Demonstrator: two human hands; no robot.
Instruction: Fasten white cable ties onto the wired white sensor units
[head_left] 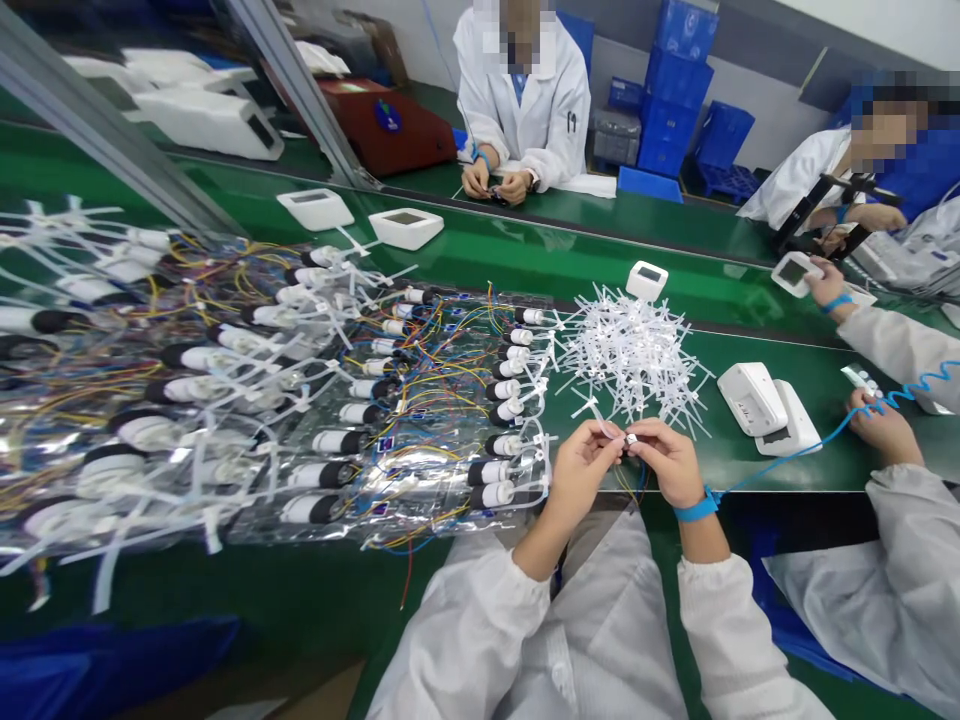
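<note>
Close together at the bench's front edge, my left hand [581, 470] and my right hand [670, 460] both pinch with thumb and fingertips. Between them is a small black-and-white cylindrical part [631, 439], mostly covered by fingers, with thin wires [634, 485] hanging below. The right fingers grip this part. A white cable tie [602, 422] sticks up from the left fingertips; whether it loops around the part I cannot tell. Just beyond my hands lies a heap of white cable ties [634, 350]. A blue wrist strap [697, 507] circles my right wrist.
To the left, rows of black-and-white cylindrical parts [337, 441] with coloured wires lie on clear plastic bags. White device housings [752, 398] rest at right. A blue coiled cord [802, 448] crosses there, near a co-worker's hand [885, 428]. Another person [525, 100] sits opposite.
</note>
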